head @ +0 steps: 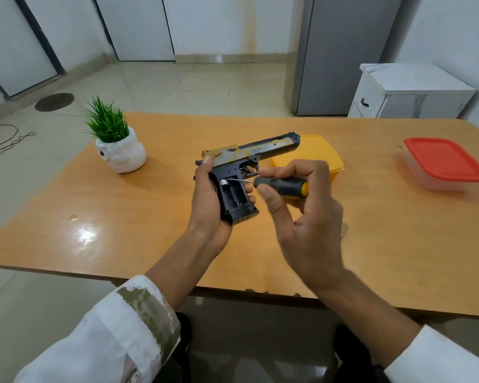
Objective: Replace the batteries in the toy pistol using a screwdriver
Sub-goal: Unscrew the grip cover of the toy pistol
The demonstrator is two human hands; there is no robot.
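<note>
While your left hand (205, 200) wraps the grip of the black-and-tan plastic toy pistol (249, 153), the coming move turns on one line. The thin steel shaft of the grey-and-yellow-handled screwdriver (282, 186) runs almost level from right to left. Its tip sits in the upper end of the open battery compartment (234, 194) in the side of the grip.

That compartment faces up toward you, and its long axis runs down the grip toward your left wrist, so the shaft crosses it nearly square. You hold the pistol in the air above the orange wooden table (122, 217), with the barrel pointing away to your right, in front of the yellow plastic tub (327, 158).

Your right hand (302, 205) is the working one and lies just right of the grip. Its fingers curl round the screwdriver handle, and the thumb reaches forward under the handle's dark end. Your left thumb rests at the rear of the slide, and the left fingertips come round the front edge of the grip, leaving the opening bare.

Something silvery shows where the tip meets the top of the compartment. It is probably a battery end or a contact spring, but it is too small to tell. If it is a battery, the next move is likely a short lever out toward you, with the left hand holding the grip steady against it.
</note>
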